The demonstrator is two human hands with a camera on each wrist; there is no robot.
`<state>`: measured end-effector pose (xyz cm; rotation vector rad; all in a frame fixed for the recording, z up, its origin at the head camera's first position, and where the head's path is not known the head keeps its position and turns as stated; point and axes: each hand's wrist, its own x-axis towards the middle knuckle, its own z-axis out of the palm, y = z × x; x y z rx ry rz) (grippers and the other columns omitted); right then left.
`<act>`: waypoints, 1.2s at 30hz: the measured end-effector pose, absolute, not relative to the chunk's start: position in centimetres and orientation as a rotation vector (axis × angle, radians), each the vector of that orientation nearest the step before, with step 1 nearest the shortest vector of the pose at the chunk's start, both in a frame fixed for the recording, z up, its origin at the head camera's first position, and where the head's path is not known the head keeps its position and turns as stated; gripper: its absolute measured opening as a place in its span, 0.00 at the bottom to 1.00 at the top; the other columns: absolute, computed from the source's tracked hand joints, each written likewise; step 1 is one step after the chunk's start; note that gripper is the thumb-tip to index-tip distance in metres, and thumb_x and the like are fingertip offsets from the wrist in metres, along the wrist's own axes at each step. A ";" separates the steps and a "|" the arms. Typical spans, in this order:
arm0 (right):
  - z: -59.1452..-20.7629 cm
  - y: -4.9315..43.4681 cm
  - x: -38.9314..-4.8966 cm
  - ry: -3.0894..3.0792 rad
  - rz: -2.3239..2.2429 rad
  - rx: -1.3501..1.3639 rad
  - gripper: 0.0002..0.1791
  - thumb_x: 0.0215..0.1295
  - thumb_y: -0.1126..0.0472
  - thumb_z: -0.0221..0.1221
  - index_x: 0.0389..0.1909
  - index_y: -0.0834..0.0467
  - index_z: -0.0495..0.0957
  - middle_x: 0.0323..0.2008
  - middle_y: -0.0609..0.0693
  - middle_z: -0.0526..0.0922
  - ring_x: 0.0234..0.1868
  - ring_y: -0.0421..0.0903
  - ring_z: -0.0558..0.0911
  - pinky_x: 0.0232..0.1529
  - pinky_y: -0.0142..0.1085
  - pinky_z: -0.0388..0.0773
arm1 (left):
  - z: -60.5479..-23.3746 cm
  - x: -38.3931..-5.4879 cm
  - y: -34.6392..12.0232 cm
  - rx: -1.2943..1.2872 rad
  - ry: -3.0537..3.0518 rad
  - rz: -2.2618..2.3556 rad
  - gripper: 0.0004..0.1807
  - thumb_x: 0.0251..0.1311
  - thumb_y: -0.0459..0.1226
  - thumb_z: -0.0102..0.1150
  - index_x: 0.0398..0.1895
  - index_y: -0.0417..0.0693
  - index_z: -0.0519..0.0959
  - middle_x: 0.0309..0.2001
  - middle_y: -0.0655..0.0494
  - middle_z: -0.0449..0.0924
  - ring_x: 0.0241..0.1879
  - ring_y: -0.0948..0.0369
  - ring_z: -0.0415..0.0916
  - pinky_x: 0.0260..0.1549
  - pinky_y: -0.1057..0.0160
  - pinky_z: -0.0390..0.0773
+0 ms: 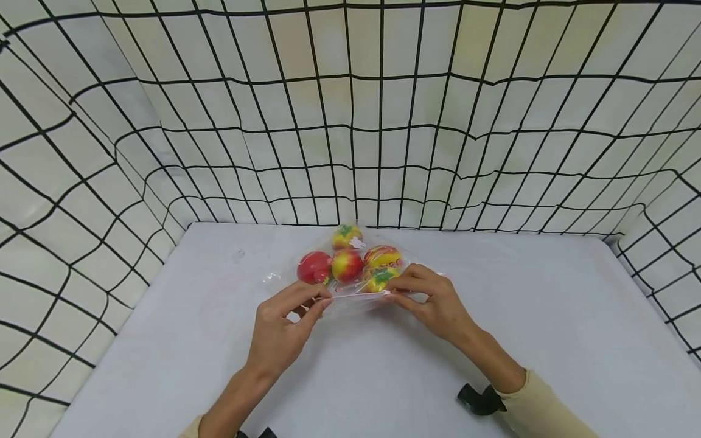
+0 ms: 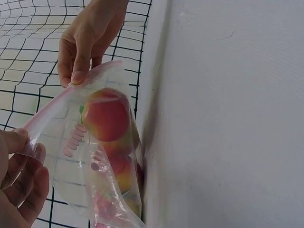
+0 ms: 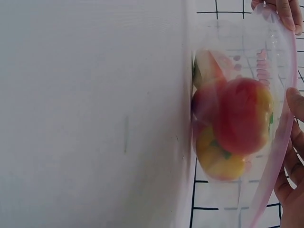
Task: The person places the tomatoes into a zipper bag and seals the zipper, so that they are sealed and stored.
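Observation:
A clear zip bag point(image 1: 350, 306) with a pink seal strip point(image 2: 51, 105) lies on the white table and holds several red and yellow apple-like fruits point(image 1: 347, 266). At the strip's left part, my left hand point(image 1: 282, 325) pinches the bag edge between thumb and fingers. My right hand point(image 1: 435, 301) pinches the same edge further right, with its thumb on the strip. Between the hands the strip runs nearly straight. In the right wrist view, one red fruit point(image 3: 241, 116) sits in front of the others, and a yellow one point(image 3: 218, 154) shows a green stem area.
The white tabletop point(image 1: 547, 304) spreads around the bag. Black grid netting point(image 1: 350, 128) stands behind the table and along both sides, over pale walls. A black wrist-worn device point(image 1: 482, 399) shows by the right sleeve.

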<state>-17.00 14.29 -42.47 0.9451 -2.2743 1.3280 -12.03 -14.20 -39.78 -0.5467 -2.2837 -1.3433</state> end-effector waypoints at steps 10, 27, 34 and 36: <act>-42.5 15.0 -16.9 -2.278 1.318 0.925 0.18 0.51 0.74 0.75 0.42 0.55 0.91 0.35 0.46 0.83 0.38 0.39 0.80 0.38 0.30 0.83 | -39.7 -11.9 -14.4 -0.524 -2.309 -1.352 0.07 0.62 0.36 0.73 0.42 0.56 0.89 0.36 0.63 0.86 0.33 0.69 0.81 0.32 0.72 0.85; -42.5 16.6 -17.0 -2.293 1.315 0.887 0.17 0.51 0.74 0.75 0.39 0.52 0.90 0.34 0.43 0.82 0.39 0.37 0.80 0.36 0.27 0.82 | -39.8 -11.7 -14.9 -0.506 -2.279 -1.359 0.06 0.62 0.36 0.73 0.41 0.55 0.89 0.34 0.63 0.86 0.32 0.69 0.80 0.32 0.74 0.84; -42.6 17.3 -17.2 -2.290 1.292 0.888 0.18 0.51 0.75 0.75 0.40 0.53 0.91 0.33 0.44 0.82 0.39 0.37 0.81 0.38 0.25 0.82 | -39.8 -11.7 -14.8 -0.516 -2.260 -1.370 0.07 0.61 0.34 0.73 0.40 0.54 0.89 0.33 0.63 0.85 0.33 0.69 0.79 0.32 0.74 0.84; -42.6 17.6 -17.3 -2.286 1.291 0.894 0.18 0.51 0.75 0.74 0.40 0.53 0.91 0.33 0.45 0.83 0.39 0.37 0.81 0.38 0.24 0.81 | -39.8 -11.8 -14.8 -0.528 -2.245 -1.368 0.07 0.60 0.33 0.73 0.40 0.54 0.89 0.33 0.63 0.85 0.33 0.69 0.79 0.31 0.74 0.83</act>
